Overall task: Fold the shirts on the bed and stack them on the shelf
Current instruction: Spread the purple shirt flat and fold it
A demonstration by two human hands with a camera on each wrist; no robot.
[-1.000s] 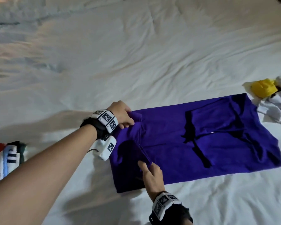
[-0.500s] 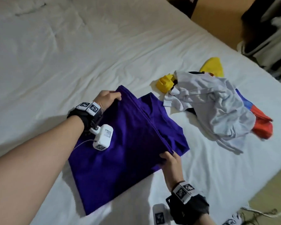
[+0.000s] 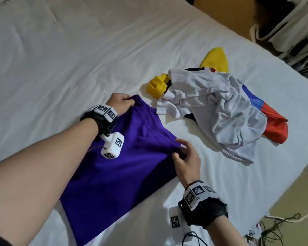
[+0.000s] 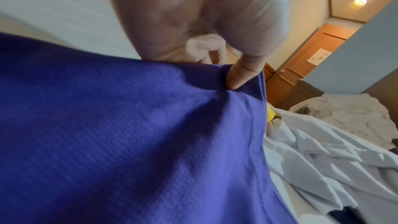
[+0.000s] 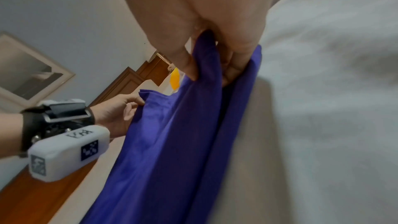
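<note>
Purple cloth filled the middle of the white bed [image 3: 64,55]: a purple shirt [image 3: 124,167] lay folded lengthwise on the sheet, running from the near edge of the bed up toward the far side. At its far left corner the left hand [image 3: 120,103] pinched the cloth, fingers curled over the edge; the left wrist view showed the thumb [image 4: 243,76] pressed into the fabric beside a stitched seam. A black strap with white tagged blocks sat on that wrist, and a small white camera box [image 3: 113,146] hung below it over the shirt. Further right, the right hand [image 3: 185,160] gripped the shirt's other far corner, thumb on top and fingers curled beneath, with a fold of purple gathered between them in the right wrist view. Just beyond that edge, apart from the purple shirt, lay a loose heap of clothes: a yellow garment [image 3: 158,86] on the left, a crumpled white shirt [image 3: 220,107] over the middle, and a blue and red piece [image 3: 274,125] poking out at the right.
</note>
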